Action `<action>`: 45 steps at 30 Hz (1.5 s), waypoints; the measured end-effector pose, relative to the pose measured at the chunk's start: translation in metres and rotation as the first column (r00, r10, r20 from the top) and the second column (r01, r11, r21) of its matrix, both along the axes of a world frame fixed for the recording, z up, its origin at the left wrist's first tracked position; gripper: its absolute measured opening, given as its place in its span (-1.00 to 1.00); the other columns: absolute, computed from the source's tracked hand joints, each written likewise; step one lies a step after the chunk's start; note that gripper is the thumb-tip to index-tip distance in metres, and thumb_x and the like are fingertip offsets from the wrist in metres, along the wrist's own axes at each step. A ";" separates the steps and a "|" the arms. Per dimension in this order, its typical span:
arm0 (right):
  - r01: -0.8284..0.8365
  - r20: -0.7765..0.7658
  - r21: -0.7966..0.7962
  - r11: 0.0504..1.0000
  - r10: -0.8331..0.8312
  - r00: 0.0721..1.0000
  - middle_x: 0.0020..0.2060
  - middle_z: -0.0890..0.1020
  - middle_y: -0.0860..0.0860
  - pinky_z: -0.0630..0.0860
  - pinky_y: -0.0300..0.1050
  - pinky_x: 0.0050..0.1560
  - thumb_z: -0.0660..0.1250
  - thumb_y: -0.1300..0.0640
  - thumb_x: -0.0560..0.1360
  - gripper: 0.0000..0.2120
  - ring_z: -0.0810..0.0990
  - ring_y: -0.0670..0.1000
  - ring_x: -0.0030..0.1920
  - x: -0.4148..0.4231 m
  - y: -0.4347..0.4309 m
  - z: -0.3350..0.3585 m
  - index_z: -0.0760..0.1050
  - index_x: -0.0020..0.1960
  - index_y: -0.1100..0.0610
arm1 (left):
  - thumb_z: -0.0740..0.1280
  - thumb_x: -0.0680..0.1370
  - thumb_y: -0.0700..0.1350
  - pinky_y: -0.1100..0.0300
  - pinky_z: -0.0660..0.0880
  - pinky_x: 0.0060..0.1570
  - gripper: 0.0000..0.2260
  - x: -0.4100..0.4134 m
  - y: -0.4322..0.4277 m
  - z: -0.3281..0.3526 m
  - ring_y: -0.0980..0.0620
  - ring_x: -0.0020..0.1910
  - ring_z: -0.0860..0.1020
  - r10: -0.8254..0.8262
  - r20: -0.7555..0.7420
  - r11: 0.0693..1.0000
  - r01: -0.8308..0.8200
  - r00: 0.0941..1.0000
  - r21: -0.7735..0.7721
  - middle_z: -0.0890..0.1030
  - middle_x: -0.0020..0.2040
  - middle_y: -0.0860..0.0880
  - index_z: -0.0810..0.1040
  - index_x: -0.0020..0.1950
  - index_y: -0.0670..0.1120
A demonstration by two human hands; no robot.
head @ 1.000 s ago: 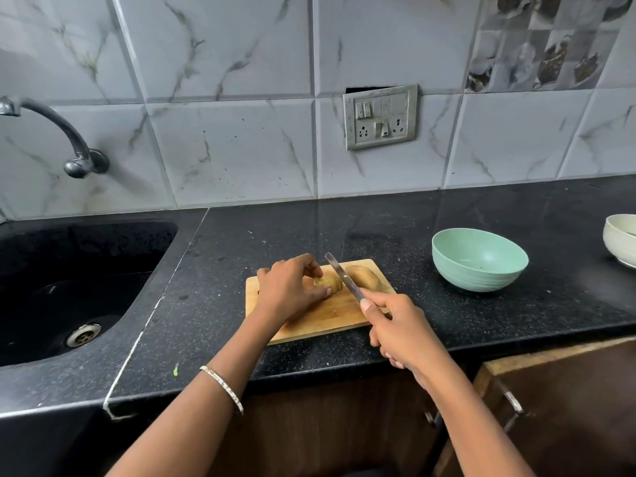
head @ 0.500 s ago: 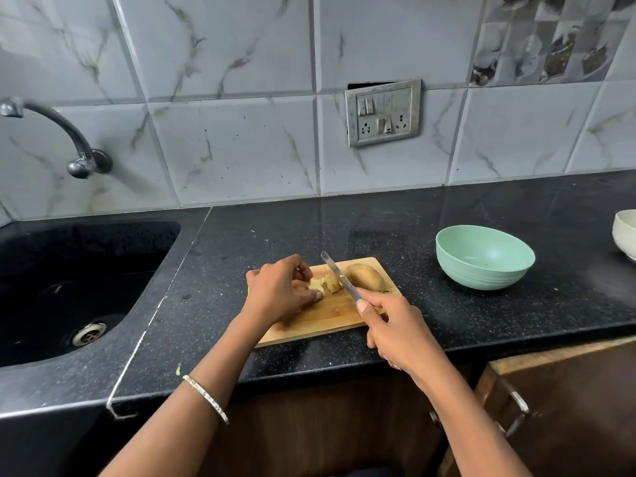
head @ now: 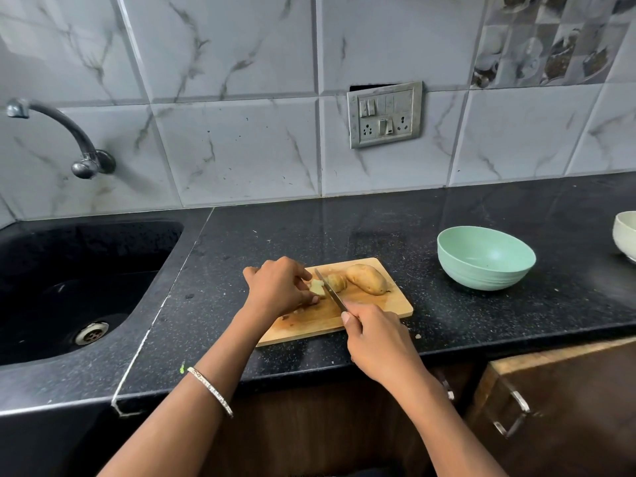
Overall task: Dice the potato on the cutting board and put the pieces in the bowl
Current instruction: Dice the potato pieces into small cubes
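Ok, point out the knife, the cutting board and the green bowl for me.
knife [head: 329, 290]: head view, middle of the blade.
cutting board [head: 382, 304]: head view, bare wood near its right edge.
green bowl [head: 481, 277]: head view, outer wall.

Glossy white marble-veined wall tiles [head: 241, 149] are catching soft light behind a speckled black stone countertop [head: 344, 228]. A curved metal wall tap [head: 86, 165] is reaching over a black sink [head: 103, 242]. A steel switch plate [head: 384, 113] is hanging on the wall, and brown wooden cabinet doors [head: 568, 407] are standing below.

Part-cut brown potato [head: 366, 278] lies on wooden cutting board [head: 382, 304]; mint bowl [head: 481, 278] nearby.
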State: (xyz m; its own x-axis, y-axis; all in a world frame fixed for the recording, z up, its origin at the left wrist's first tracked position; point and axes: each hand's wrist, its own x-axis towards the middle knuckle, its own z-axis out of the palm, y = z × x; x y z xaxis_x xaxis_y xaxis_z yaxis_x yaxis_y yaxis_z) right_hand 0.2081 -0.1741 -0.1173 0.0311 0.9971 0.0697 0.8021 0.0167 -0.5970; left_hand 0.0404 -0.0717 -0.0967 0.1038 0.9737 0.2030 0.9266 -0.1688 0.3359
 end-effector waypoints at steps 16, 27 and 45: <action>-0.018 -0.088 0.021 1.000 0.020 0.996 0.24 0.60 -0.03 0.50 0.06 0.25 0.07 -0.08 0.70 -0.60 0.58 0.08 0.18 -0.004 -0.006 0.011 0.37 0.51 -0.10 | 0.58 0.32 0.11 -0.02 0.29 0.16 -0.62 0.003 -0.006 0.005 0.06 0.12 0.55 0.074 0.155 0.996 -0.066 0.985 -0.054 0.67 0.00 0.15 0.64 0.10 0.13; -0.019 -0.057 -0.034 0.999 0.017 0.998 -0.05 0.58 0.03 0.48 0.02 -0.14 0.06 -0.05 0.70 -0.75 0.56 0.09 -0.01 -0.017 0.000 0.008 0.46 -0.03 -0.03 | 0.61 0.29 0.10 0.00 0.40 0.16 -0.67 0.004 -0.004 -0.002 0.02 0.06 0.60 0.077 0.173 0.997 -0.074 0.982 -0.024 0.71 -0.08 0.09 0.71 0.02 0.11; -0.014 0.036 -0.055 0.998 0.016 0.999 -0.08 0.57 0.04 0.42 -0.01 -0.18 0.11 0.00 0.69 -0.80 0.56 0.13 -0.06 -0.017 -0.006 0.006 0.45 0.01 0.02 | 0.62 0.28 0.05 -0.05 0.47 0.18 -0.69 0.003 -0.004 -0.007 0.00 0.04 0.62 0.079 0.248 0.997 -0.074 0.966 -0.028 0.71 -0.11 0.07 0.72 -0.02 0.07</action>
State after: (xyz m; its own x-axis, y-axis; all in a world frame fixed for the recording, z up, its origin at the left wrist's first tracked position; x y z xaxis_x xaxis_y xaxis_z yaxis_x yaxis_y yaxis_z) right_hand 0.1915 -0.1801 -0.1116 0.0149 0.9998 0.0156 0.8234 -0.0034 -0.5675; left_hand 0.0430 -0.0755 -0.1038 -0.0225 0.9806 0.1948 0.8235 -0.0922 0.5597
